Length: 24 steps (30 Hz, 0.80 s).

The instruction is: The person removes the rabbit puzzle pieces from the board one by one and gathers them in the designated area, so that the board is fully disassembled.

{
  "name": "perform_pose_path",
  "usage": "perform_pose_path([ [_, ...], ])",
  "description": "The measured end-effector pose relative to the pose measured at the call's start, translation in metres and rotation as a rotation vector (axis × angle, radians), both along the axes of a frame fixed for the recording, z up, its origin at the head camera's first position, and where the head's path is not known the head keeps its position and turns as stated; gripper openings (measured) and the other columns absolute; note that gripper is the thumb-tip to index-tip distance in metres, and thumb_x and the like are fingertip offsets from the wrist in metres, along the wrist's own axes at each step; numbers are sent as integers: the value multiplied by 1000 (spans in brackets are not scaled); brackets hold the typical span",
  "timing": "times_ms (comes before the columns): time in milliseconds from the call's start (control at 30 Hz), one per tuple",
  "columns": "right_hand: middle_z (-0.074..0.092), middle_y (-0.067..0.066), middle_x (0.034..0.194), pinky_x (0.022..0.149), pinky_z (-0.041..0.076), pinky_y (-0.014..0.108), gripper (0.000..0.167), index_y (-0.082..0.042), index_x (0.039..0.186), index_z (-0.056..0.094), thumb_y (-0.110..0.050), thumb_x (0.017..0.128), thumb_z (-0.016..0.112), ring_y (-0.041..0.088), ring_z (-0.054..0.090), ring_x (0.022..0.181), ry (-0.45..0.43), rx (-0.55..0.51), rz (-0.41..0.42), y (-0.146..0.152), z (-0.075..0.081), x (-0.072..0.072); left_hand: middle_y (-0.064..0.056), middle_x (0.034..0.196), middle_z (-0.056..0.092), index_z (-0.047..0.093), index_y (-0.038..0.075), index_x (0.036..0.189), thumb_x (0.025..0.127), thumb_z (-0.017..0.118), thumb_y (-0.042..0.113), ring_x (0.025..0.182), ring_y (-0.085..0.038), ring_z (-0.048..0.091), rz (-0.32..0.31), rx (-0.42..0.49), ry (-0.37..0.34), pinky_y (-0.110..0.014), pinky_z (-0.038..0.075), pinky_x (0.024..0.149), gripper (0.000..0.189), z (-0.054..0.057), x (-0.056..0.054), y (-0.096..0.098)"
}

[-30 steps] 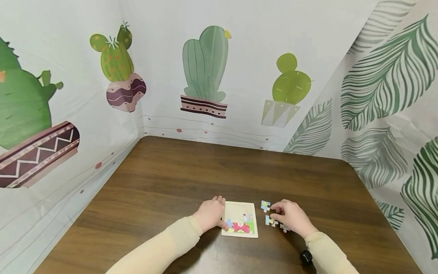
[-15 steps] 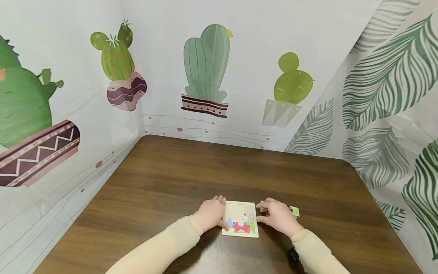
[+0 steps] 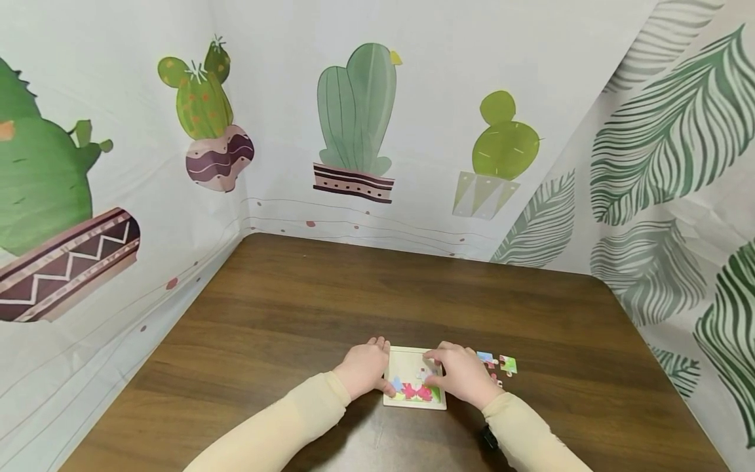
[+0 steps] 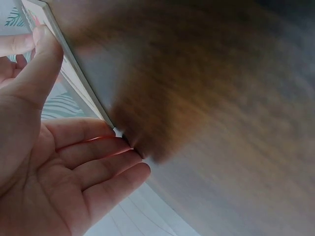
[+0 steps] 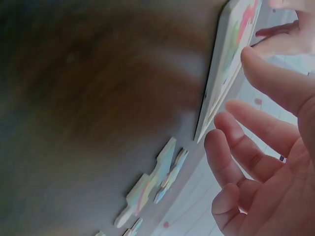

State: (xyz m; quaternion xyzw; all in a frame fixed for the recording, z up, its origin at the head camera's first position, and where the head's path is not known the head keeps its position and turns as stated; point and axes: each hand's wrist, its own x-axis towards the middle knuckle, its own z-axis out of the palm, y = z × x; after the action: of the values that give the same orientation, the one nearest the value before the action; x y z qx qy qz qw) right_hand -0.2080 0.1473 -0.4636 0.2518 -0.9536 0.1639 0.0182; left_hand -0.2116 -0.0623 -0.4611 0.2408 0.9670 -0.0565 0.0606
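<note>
A shallow wooden puzzle tray (image 3: pixel 415 406) lies on the table, partly filled with colourful jigsaw pieces (image 3: pixel 415 392) along its near side. My left hand (image 3: pixel 362 370) steadies its left edge: the thumb rests over the near left corner, and the fairly straight fingers reach the far left corner in the left wrist view. Over the tray's right side is my right hand (image 3: pixel 466 373), fingers bent and thumb apart from them. In the right wrist view, the thumb and fingertips are right at the tray's edge; I cannot tell whether a piece is between them.
Loose jigsaw pieces lie right of the tray, including a blue one (image 3: pixel 485 357) and a green one (image 3: pixel 508 364); others are partly hidden behind my right hand. The brown table (image 3: pixel 330 295) meets a printed cloth backdrop (image 3: pixel 425 131) at its back and sides.
My right hand has moved left from the loose pieces to over the tray's right side, uncovering pieces at the right. A blue piece near its fingertips earlier is now out of sight. The left hand stays put.
</note>
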Motion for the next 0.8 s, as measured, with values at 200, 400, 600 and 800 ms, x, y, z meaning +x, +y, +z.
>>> perform_pose_path([
  [200,60,-6,80,61,36,31,29,-18,95,75,-32,70,82,9,51,66,21,38,20,-3,-1,2,-12,136,54,51,1,136,64,69,67,125,-21,51,-1,2,-2,-27,51,89,99,0,0,0],
  [400,59,-8,75,62,35,30,21,-20,87,76,-32,70,82,8,50,65,63,38,29,-4,-1,2,-12,137,54,51,1,136,64,70,66,126,-22,51,-1,0,-2,-27,50,91,98,2,-1,-1],
  [600,53,-10,70,61,33,29,20,-18,82,72,-29,69,83,5,44,61,52,32,18,-5,-4,2,-11,136,54,51,1,135,64,70,66,126,-22,51,-4,-6,-4,-27,50,91,98,2,0,-1],
  [800,50,-11,71,62,34,31,25,-21,79,63,-27,68,84,5,43,63,15,-9,-16,-5,-5,0,-12,135,55,52,1,135,64,70,66,125,-22,52,-10,-4,7,-27,50,90,98,2,1,-1],
])
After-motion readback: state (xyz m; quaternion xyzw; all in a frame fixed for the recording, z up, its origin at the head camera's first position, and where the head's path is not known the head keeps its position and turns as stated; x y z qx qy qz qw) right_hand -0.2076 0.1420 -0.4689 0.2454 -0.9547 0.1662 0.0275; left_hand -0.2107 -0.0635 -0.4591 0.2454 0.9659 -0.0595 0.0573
